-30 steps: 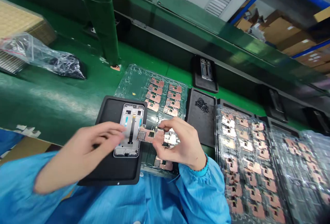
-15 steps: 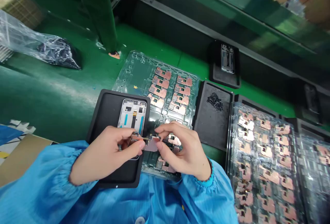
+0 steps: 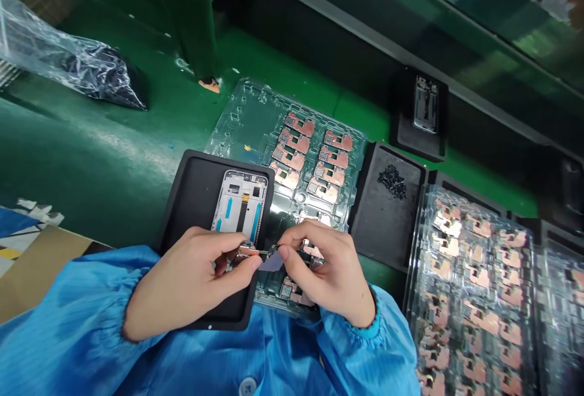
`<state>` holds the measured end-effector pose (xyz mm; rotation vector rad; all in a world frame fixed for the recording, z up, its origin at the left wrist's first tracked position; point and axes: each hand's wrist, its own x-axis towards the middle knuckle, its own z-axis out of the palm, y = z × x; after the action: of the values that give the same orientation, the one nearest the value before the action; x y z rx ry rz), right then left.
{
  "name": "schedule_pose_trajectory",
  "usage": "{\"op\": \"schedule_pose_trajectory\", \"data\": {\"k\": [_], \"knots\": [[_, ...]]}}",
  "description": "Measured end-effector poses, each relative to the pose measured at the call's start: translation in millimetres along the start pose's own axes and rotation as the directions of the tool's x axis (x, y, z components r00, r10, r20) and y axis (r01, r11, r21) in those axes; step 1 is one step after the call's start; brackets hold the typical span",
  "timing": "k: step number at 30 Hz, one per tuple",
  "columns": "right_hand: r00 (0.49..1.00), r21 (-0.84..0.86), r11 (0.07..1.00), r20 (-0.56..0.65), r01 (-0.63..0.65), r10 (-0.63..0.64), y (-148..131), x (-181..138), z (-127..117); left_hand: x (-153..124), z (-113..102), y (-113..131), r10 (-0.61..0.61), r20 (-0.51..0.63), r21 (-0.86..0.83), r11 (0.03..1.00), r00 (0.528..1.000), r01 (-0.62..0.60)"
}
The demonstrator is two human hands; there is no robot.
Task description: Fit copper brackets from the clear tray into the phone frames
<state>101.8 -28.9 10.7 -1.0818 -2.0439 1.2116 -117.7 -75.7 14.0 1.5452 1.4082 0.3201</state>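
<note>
We pinch the flat copper-coloured circuit board [image 3: 272, 260] by opposite ends, left fingers [image 3: 244, 271] and right fingers [image 3: 294, 262], presumably to steady it.

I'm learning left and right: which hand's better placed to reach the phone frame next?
Probably the left hand: it's partly above the phone frame; the right hand is above the clear tray.

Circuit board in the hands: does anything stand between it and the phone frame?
Partly: the left hand, pinching the circuit board, covers much of the near end of the phone frame. Nothing else visible stands between.
</note>
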Motion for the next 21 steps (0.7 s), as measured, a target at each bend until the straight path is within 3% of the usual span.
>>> {"op": "schedule_pose_trajectory", "data": {"k": [10,13,17,21], "knots": [[0.996,0.033,0.996,-0.003,-0.085,0.086,-6.3,-5.4,7.9,-1.8,0.6,-3.3,-0.011,0.024,-0.085,0.996,1.000,0.013],[0.982,0.156,0.970,0.007,-0.187,0.188,-5.9,-6.2,9.9,-2.4,-0.5,-3.7,-0.047,0.034,-0.185,0.981,0.998,0.052],[0.959,0.315,0.906,0.116,-0.283,0.259,-3.4,-7.6,6.0,-2.0,-5.5,-4.9,-0.093,0.105,-0.381,0.916,0.990,0.126],[0.946,0.349,0.880,0.145,-0.322,0.289,-1.4,-7.8,3.1,-1.5,-9.2,-6.0,-0.115,0.131,-0.414,0.896,0.985,0.159]]}}
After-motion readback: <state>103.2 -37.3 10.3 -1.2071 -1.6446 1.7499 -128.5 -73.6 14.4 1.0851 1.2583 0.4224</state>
